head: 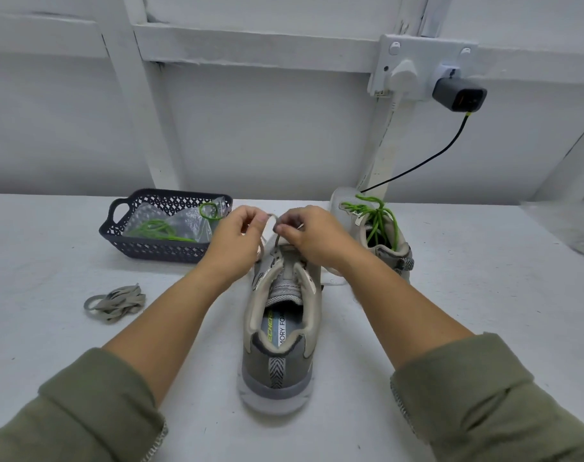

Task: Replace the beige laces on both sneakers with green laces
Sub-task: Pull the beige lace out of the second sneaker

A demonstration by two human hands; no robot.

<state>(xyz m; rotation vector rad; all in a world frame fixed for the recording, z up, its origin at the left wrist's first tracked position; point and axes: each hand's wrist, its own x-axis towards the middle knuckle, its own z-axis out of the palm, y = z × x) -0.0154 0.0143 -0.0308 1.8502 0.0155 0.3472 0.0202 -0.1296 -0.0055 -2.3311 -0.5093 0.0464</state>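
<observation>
A removed beige lace (114, 303) lies coiled at the left, near a dark basket (117, 208) holding a spare green lace (157, 228). Over the near sneaker (280, 328), the left hand (237, 235) and right hand (309, 235) each pinch its beige lace (273, 217), apparently unthreading it. The far sneaker (380, 248) already wears green laces (379, 216), so roughly half remains.

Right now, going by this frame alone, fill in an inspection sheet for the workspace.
Surface: white table.
Job's things: near sneaker, beige lace partly undone; far sneaker wearing green lace; spare green lace bagged in basket.
Clutter: loose beige bundle left of the near sneaker.
Hands: left hand and right hand both pinch the beige lace.
Cables: black cable from charger down behind far sneaker.
Surroundings: white panelled wall, socket plate.
</observation>
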